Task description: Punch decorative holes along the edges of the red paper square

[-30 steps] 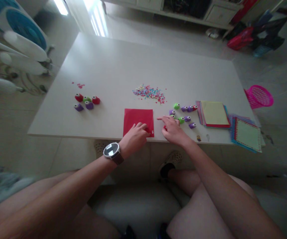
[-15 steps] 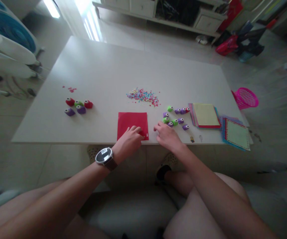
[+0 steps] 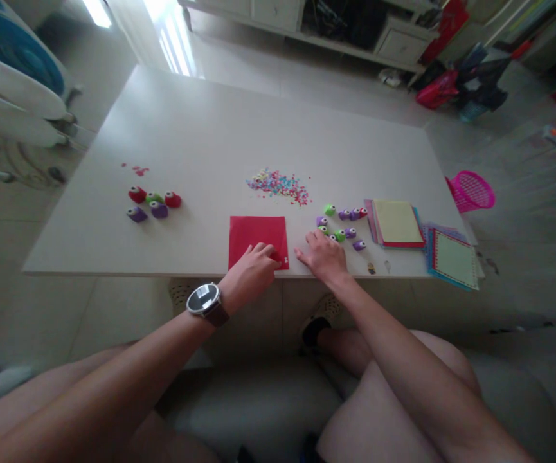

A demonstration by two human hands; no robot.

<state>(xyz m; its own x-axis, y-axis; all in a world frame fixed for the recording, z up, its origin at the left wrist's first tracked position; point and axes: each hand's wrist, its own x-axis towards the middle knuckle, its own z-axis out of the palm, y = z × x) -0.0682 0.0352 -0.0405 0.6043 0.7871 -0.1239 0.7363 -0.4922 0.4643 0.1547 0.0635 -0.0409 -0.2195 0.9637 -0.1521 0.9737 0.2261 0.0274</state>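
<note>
A square red sheet lies near the table's front edge, with a small white mark or piece at its lower right corner. My left hand rests on the lower right part of this sheet, fingers apart, palm down. Just right of the sheet, my right hand is over the table with its thumb and fingers apart. Its fingertips are at several small green and purple pieces with eye-like dots, one a purple piece. A heap of tiny coloured bits lies behind the sheet.
Red, green and purple pieces stand at the left of the white table. Paper stacks and bordered cards lie at the right. Two small items are near the front edge. A pink basket stands beyond the right edge.
My right hand has shifted slightly forward over the nearest small pieces, and its fingers have spread a little. My left hand stays on the red sheet.
</note>
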